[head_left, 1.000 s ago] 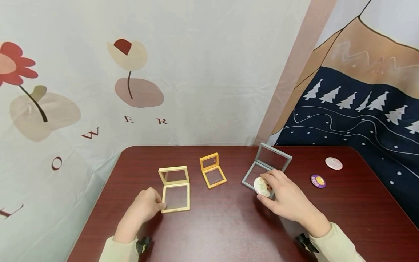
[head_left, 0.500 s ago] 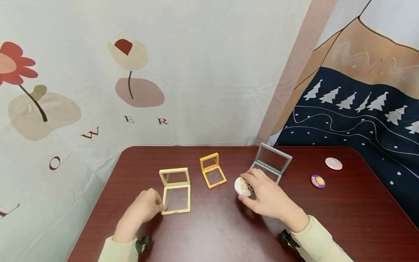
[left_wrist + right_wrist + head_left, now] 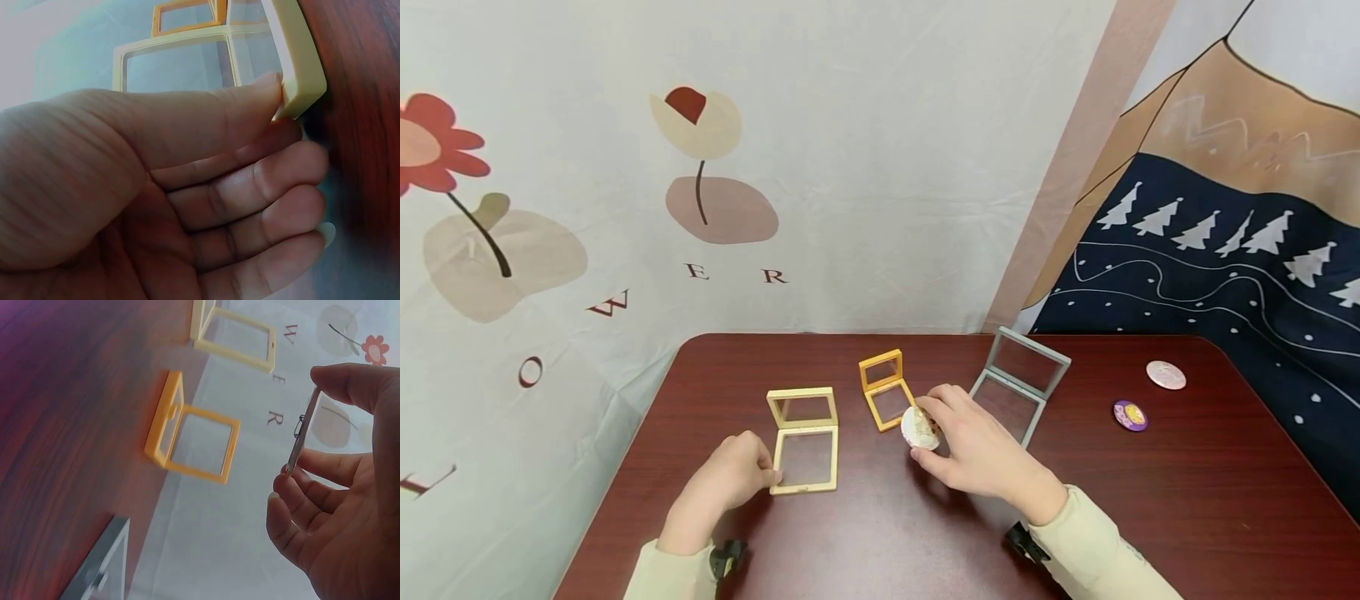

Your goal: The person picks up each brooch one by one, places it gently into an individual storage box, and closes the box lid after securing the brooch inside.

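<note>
My right hand (image 3: 977, 450) holds a round white button badge (image 3: 919, 428) by its edges between thumb and fingers. In the right wrist view the badge (image 3: 302, 432) is edge-on, with a pin clasp on its back. It overlaps the near corner of a small orange hinged display frame (image 3: 871, 408) in the head view. My left hand (image 3: 733, 471) pinches the near left corner of an opened cream display frame (image 3: 805, 487); its thumb and fingertips press that corner in the left wrist view. Both frames have clear windows and raised lids.
A larger grey display frame (image 3: 1035, 417) stands opened behind my right hand, which covers part of it. Farther right on the dark red table (image 3: 1225, 500) lie a purple badge (image 3: 1130, 415) and a pale pink badge (image 3: 1166, 375). A printed cloth (image 3: 880, 167) hangs behind the table.
My right hand has carried the white badge leftward from over the grey frame to beside the orange frame. The cream frame has shifted very slightly in my left hand's pinch.
</note>
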### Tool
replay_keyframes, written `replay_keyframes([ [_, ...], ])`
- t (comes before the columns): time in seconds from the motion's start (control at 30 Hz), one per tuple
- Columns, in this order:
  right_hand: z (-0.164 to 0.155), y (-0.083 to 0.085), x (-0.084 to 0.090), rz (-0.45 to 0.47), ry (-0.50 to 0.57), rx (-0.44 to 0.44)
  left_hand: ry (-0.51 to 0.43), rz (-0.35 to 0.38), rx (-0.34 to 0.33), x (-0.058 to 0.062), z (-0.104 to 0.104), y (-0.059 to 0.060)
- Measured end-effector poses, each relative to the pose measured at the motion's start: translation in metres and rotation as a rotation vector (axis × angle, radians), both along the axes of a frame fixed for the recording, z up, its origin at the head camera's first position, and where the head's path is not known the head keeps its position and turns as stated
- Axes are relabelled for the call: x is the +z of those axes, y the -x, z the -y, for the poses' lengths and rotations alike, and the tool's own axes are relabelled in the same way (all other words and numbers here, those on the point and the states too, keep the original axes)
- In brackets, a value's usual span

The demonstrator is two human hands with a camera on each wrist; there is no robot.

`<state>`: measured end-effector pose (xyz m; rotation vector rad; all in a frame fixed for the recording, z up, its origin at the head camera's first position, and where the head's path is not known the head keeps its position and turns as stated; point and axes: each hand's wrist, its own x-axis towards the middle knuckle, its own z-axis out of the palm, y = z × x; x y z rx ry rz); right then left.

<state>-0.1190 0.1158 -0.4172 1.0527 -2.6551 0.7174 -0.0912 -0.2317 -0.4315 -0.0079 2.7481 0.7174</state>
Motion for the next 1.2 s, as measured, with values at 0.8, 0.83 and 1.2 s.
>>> replay_keyframes([
  [0.8,0.069,0.003,-0.005,-0.098,-0.059,0.130,0.008,0.021,-0.051,0.003,-0.008,-0.001],
  [0.83,0.071,0.003,-0.006,-0.092,-0.065,0.133,0.006,0.020,-0.053,0.003,-0.008,-0.001],
  [1.2,0.099,0.004,-0.014,-0.089,-0.159,0.162,0.006,0.007,-0.063,0.003,-0.011,-0.001],
])
